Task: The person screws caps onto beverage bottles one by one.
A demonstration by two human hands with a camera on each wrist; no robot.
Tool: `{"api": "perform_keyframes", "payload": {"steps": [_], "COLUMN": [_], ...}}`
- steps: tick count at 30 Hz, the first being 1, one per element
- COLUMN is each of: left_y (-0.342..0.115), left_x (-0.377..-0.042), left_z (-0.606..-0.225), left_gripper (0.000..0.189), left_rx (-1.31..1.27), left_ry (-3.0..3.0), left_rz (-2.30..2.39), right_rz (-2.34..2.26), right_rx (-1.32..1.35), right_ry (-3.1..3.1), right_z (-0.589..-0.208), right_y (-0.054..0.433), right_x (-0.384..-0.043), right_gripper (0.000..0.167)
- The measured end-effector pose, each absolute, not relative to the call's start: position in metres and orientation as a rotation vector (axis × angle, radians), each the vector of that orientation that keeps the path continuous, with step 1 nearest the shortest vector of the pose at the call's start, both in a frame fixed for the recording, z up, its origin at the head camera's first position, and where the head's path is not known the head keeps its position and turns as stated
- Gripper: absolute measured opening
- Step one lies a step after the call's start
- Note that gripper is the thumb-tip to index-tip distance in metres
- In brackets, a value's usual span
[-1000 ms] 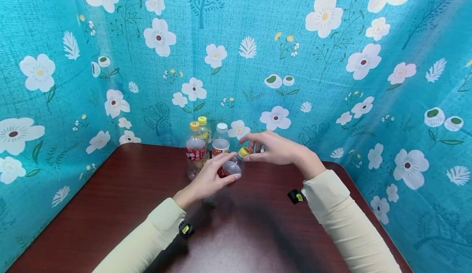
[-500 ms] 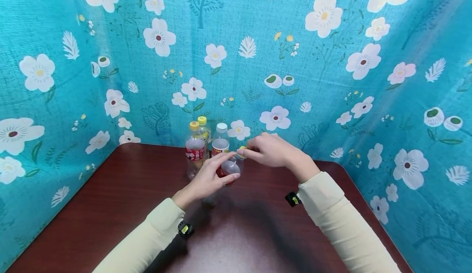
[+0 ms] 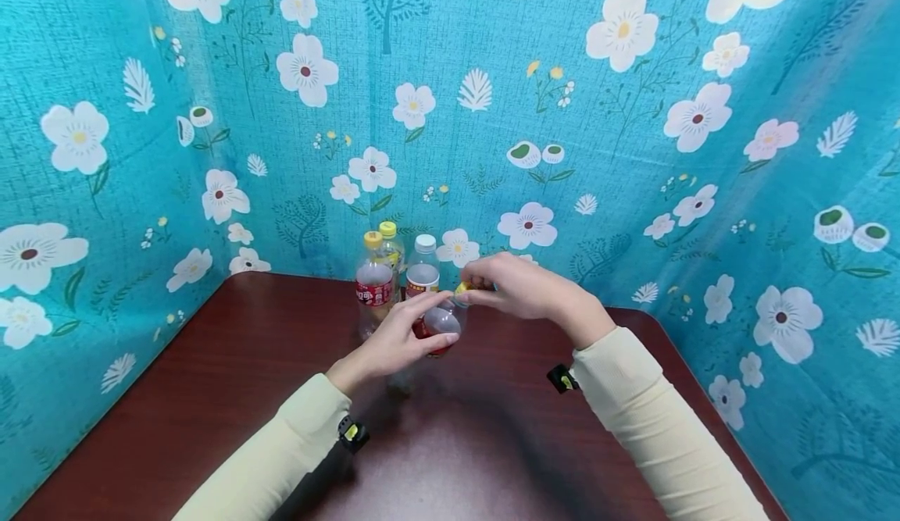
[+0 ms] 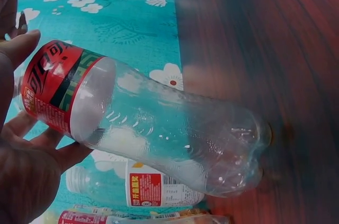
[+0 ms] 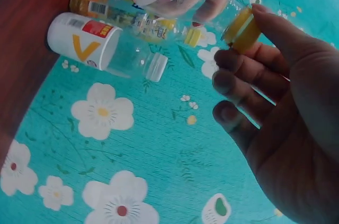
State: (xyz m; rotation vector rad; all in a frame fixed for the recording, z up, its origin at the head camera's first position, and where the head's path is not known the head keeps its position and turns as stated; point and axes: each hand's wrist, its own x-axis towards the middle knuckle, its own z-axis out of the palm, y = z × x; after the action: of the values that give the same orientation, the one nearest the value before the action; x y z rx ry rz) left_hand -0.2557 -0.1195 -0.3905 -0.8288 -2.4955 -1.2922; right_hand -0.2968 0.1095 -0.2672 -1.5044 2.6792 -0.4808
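Observation:
My left hand (image 3: 397,341) grips an empty clear plastic bottle (image 4: 159,118) around its red label (image 4: 50,78), thumb on one side and fingers on the other. The bottle leans with its neck toward my right hand (image 3: 523,287). In the right wrist view, a yellow cap (image 5: 243,29) sits at the bottle's mouth, pinched between my right thumb and index finger. My other right fingers are bent below it, away from the bottle. In the left wrist view, the base of the bottle is low over the dark red table (image 4: 275,49).
Several bottles stand close behind the held one: a red-labelled bottle with an orange cap (image 3: 373,294), a yellow-capped bottle (image 3: 389,238), and a white-capped bottle (image 3: 423,265). Blue flowered cloth (image 3: 450,115) surrounds the table's back and sides.
My right hand has turned at the yellow cap, its fingers first spread around it, then closer over it, now partly uncovering it. My left hand and the bottle have stayed in place.

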Motion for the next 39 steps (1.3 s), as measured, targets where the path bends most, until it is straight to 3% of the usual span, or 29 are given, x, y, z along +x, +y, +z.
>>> {"api": "perform_keyframes", "payload": {"steps": [8, 22, 26, 32, 39], "left_y": [-0.117, -0.112, -0.113, -0.116, -0.121], "left_x": [-0.253, -0.246, -0.248, -0.25, -0.251], "left_z": [-0.391, -0.394, -0.393, -0.392, -0.391], "left_gripper": [0.069, 0.07, 0.069, 0.068, 0.068], "left_rx": [-0.85, -0.825, -0.815, -0.834, -0.84], "left_ry": [-2.474, -2.404, -2.414, -2.457, -2.485], "left_rz": [-1.246, -1.215, -1.216, -1.253, -1.294], "right_rz": [-0.135, -0.228, -0.436, -0.595, -0.689], "right_rx": [-1.518, -1.418, -1.435, -1.629, -1.713], "right_ry": [2.942, 3.194, 3.062, 2.777, 2.619], "right_z": [-0.28, -0.302, -0.296, -0.291, -0.29], "right_y": [0.107, 0.097, 0.101, 0.112, 0.113], "right_x": [-0.294, -0.291, -0.294, -0.299, -0.301], "right_gripper": [0.035, 0.05, 0.046, 0.017, 0.022]}}
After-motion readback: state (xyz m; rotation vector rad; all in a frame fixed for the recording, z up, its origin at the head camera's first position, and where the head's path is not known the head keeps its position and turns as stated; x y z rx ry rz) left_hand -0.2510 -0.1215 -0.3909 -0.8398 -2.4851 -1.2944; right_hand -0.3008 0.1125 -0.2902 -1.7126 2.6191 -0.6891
